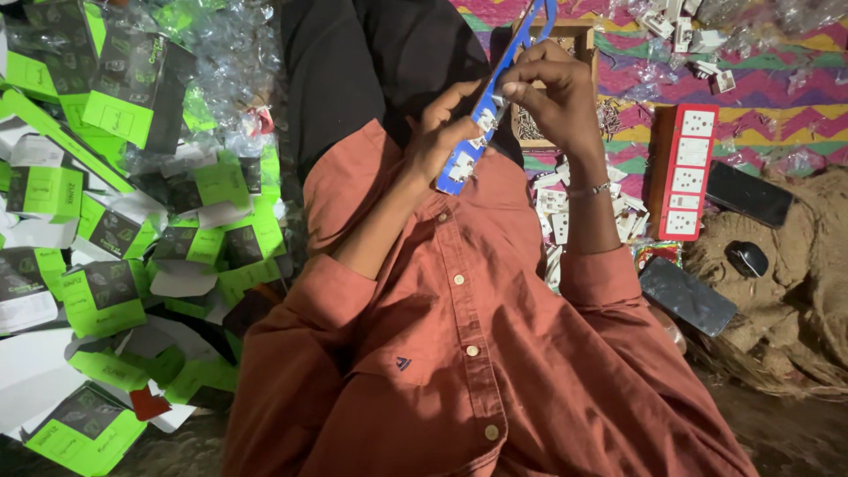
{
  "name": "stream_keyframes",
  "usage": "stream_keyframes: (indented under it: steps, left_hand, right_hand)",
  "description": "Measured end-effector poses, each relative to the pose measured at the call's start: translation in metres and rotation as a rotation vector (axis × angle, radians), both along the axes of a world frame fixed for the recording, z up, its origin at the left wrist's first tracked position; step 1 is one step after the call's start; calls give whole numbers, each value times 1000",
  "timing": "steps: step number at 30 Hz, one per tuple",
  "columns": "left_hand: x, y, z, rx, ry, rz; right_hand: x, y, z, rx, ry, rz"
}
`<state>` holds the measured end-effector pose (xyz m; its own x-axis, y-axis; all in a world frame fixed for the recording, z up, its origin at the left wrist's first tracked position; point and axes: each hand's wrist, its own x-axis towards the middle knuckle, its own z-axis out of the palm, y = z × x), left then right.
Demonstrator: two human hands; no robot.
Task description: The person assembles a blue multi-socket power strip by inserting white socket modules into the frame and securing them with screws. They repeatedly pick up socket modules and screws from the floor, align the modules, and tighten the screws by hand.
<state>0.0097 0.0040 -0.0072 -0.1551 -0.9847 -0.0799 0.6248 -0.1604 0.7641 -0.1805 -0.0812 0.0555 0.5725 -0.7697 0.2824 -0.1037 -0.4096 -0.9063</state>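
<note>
Your left hand [442, 137] grips the blue socket strip [490, 102] near its lower end, while your right hand [552, 93] pinches a small white insert [500, 94] against its middle. The strip rises tilted before your rust shirt [459, 353]. A red socket strip [680, 172] lies to the right, green cartons [106, 221] to the left.

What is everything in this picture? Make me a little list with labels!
left hand: left hand grips the blue strip from the side
right hand: right hand pinches a small white part at the strip
shirt: rust-red shirt with buttons
left side: heap of green and black boxes, clear plastic wrap
right side: red socket board with white sockets, loose white socket parts, two dark phones, wooden tray
floor cover: zigzag patterned cloth
</note>
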Motion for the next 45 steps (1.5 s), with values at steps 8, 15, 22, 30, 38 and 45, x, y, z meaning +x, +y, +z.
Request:
stream_keyframes:
  steps: [8,15,22,30,38,45]
  left_hand:
    - [0,0,-3,-2,12,6]
    - [-1,2,0,-22,-47,4]
    - [-4,1,0,-41,-13,17]
    - [-1,4,6,-9,-59,30]
    - [-3,2,1,-77,-110,57]
    - [-3,3,1,-96,-187,80]
  right_hand:
    - [2,6,-2,-129,86,-99]
    - [-1,9,-6,20,-71,-88]
    - [-2,4,-8,-18,-37,-63]
    - [5,21,10,-366,179,-203]
    - [15,37,24,-637,354,-296]
    - [19,44,19,-608,333,-380]
